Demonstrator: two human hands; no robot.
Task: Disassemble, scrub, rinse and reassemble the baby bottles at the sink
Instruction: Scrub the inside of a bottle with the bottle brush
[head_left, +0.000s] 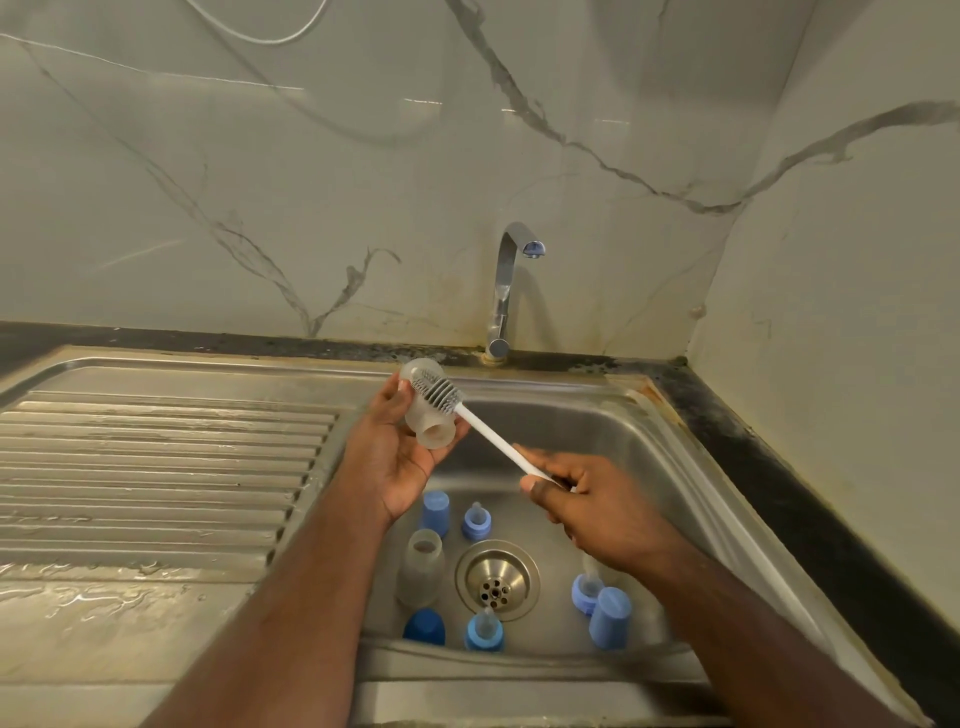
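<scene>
Head view: my left hand (397, 457) grips clear bottle (427, 410); right hand (587, 512) pinches brush (470, 415) handle. Basin (649, 447): one bottle, three caps, three nipple rings.

1. Walls (260, 182): pale marble-look panels, grey veins, meeting in a corner at right.
2. Cable (254, 31) hangs in a loop, top left.
3. Counter (769, 441): dark stone strip, grimy where it meets the walls.
4. Light: dim, yellowish.

Home kitchen: steel sink (649, 441), tap (506, 291)
</scene>
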